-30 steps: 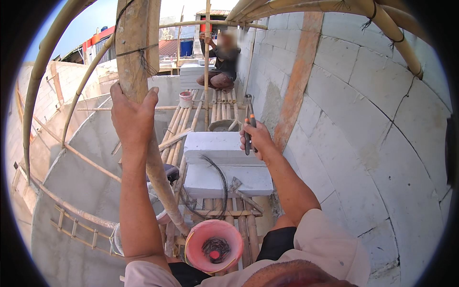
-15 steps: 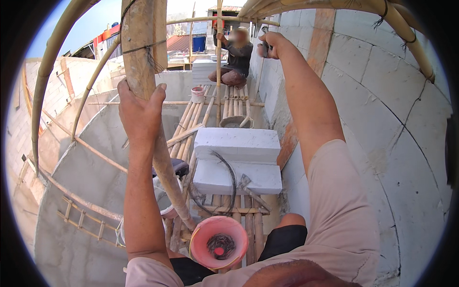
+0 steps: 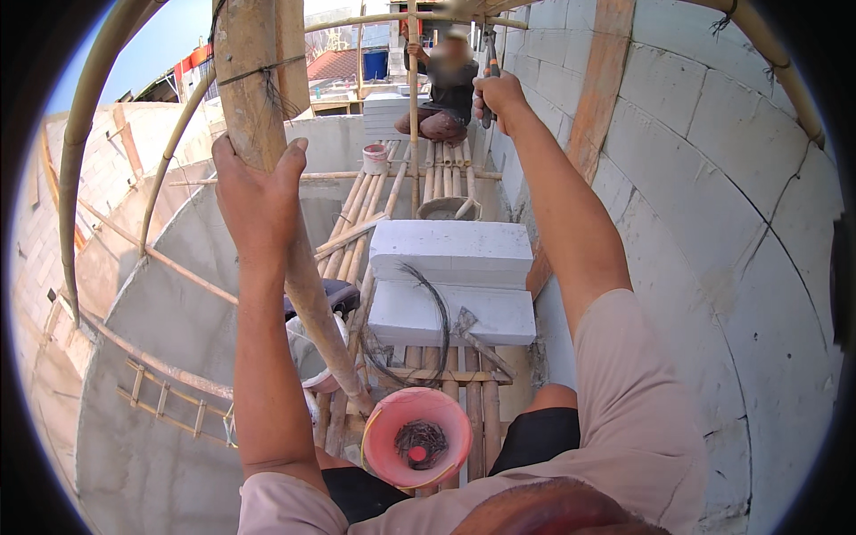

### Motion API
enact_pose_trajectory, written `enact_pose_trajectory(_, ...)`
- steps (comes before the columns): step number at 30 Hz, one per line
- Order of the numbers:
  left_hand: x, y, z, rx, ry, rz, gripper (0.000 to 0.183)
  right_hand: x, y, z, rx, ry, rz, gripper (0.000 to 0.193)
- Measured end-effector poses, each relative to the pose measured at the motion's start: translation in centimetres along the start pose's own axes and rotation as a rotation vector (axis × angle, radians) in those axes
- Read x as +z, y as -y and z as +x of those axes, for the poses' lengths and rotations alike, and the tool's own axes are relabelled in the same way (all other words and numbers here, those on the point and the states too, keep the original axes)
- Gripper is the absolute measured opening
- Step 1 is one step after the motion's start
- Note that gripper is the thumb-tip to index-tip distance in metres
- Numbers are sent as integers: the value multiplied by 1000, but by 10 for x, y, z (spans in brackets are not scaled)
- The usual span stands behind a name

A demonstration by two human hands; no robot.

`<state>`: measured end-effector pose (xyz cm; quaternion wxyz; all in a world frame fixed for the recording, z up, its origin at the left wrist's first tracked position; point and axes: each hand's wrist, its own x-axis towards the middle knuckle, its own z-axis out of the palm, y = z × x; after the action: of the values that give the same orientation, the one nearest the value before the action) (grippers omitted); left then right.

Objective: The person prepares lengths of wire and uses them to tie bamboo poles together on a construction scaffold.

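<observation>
My left hand [image 3: 256, 203] is wrapped around a thick upright bamboo pole [image 3: 254, 98], thumb on the near side, its other fingers mostly hidden. Dark wire binds this pole to a timber piece [image 3: 291, 62] just above the hand. My right hand [image 3: 504, 100], arm stretched forward, grips a pair of pincers [image 3: 491, 62] with grey and orange handles. The tool stands upright with its head close to the overhead bamboo poles [image 3: 455, 16]; whether it touches them I cannot tell. Below, between my knees, is a pink bucket [image 3: 379, 446] containing many nails.
White blocks [image 3: 450, 312] lie on the bamboo platform, with a wire coil [image 3: 443, 312] and a hammer [image 3: 477, 334] on and beside them. A white bucket [image 3: 312, 352] stands left. A block wall [image 3: 678, 205] rises on the right. Another person [image 3: 446, 89] squats ahead.
My right hand has lowered slightly and turned, so the pincers now point upward. My left hand keeps its hold on the pole. The view has shifted a little.
</observation>
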<state>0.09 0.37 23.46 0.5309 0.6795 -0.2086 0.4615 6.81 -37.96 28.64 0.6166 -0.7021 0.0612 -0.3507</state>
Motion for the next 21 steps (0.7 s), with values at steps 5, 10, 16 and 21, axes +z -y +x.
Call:
enact_pose_trajectory(5, 1, 3, 0, -1, 0, -24, 59, -21, -64, -112, 187, 167, 75, 16)
enact_pose_trajectory(10, 2, 9, -1, 18, -5, 8, 60, -32, -161, -232, 561, 215, 103, 25)
enact_pose_trajectory(16, 3, 2, -1, -30, 13, 21, 60, -49, -251, -356, 954, 181, 120, 22)
enact_pose_trajectory(21, 6, 4, 2, 7, -20, 26, 59, -55, -311, -427, 1170, 26, 228, 2)
